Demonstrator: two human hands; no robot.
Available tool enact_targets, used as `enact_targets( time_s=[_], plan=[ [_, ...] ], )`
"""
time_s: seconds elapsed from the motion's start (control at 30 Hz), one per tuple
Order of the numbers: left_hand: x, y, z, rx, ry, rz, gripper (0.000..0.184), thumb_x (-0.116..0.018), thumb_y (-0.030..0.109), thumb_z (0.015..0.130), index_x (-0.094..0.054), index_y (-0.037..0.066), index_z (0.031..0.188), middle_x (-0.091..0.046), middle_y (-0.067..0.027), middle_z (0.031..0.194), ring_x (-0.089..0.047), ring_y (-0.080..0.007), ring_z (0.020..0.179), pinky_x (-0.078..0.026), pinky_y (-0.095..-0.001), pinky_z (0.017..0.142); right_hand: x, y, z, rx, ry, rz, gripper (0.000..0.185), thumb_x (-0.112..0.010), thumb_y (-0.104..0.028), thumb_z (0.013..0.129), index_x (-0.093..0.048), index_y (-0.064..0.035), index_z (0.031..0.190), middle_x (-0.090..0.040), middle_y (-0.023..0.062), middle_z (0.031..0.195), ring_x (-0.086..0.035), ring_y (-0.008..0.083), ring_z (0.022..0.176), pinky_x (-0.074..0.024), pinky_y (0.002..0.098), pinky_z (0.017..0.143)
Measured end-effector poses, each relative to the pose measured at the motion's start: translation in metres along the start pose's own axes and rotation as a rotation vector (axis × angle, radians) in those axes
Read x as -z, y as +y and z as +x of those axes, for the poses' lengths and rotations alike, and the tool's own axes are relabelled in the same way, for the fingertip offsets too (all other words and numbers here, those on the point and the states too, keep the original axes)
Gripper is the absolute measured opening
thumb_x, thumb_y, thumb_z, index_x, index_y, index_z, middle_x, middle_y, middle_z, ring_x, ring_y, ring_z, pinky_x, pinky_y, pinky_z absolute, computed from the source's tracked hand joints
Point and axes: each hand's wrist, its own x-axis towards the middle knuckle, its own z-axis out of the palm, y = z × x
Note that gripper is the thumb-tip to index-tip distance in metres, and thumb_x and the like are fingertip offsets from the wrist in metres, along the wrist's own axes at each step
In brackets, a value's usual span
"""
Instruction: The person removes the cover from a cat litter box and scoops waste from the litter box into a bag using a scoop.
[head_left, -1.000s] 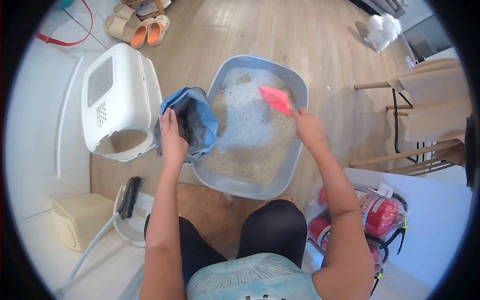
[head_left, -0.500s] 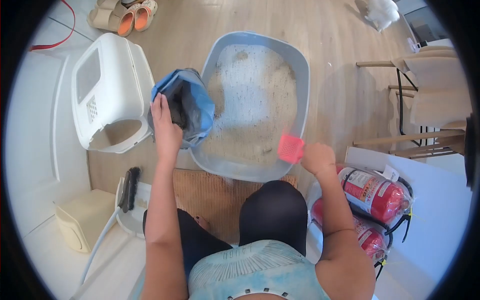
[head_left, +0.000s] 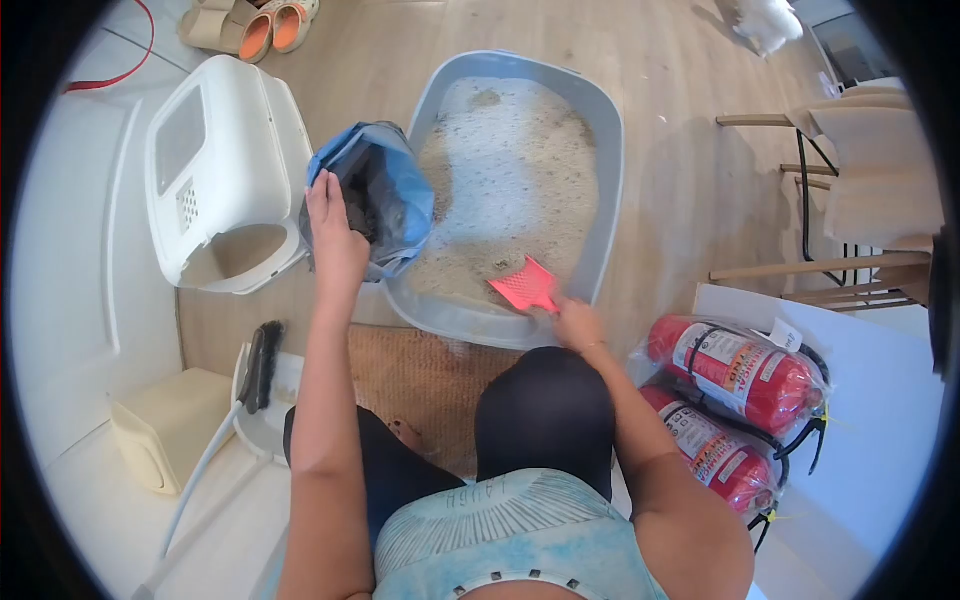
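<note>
A blue-grey litter tray [head_left: 612,150] filled with pale, speckled litter [head_left: 500,190] lies on the floor in front of me. My left hand [head_left: 338,225] grips the left edge of an open blue bag [head_left: 405,180], which has dark clumps inside and stands against the tray's left side. In my right hand [head_left: 580,325] is the handle of a pink slotted scoop [head_left: 527,285]. The scoop's blade is at the litter surface near the tray's front, beside a small dark clump [head_left: 502,265].
A white litter box hood [head_left: 225,130] stands at the left, above a brush [head_left: 263,365] and dustpan. Red fire extinguishers [head_left: 740,370] lie at the right, near a chair [head_left: 880,180]. Shoes [head_left: 272,28] and a white animal [head_left: 768,25] are farther off. A brown mat [head_left: 420,380] lies before me.
My right hand has brought the pink scoop from the tray's upper right, past its right edge, to the litter near the front. The left hand keeps its hold on the bag.
</note>
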Motion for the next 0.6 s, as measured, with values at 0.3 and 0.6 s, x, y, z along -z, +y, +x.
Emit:
enact_targets(
  time_s=[0.3,0.6],
  plan=[
    [0.000,-0.005,0.002,-0.008,-0.007,0.010,0.073,-0.044,-0.019,0.069,-0.032,-0.004,0.139,-0.030,-0.0174,0.145,-0.026,-0.0395,0.136,-0.025,-0.0413,0.113,-0.007,0.004,0.020,0.161,0.062,0.467,0.039,-0.060,-0.022,0.084,-0.061,-0.0182,0.123,-0.065,0.0156,0.107,-0.064,0.0326,0.094,-0.0498,0.0402,0.083],
    [-0.002,-0.003,0.003,-0.001,-0.001,0.020,0.072,-0.043,-0.019,0.069,-0.032,-0.004,0.139,-0.029,-0.0191,0.145,-0.026,-0.0399,0.136,-0.024,-0.0416,0.113,0.016,0.040,0.034,0.287,0.284,0.681,0.039,-0.063,-0.017,0.081,-0.062,-0.0120,0.120,-0.064,0.0129,0.108,-0.064,0.0233,0.093,-0.0497,0.0309,0.080]
  ],
)
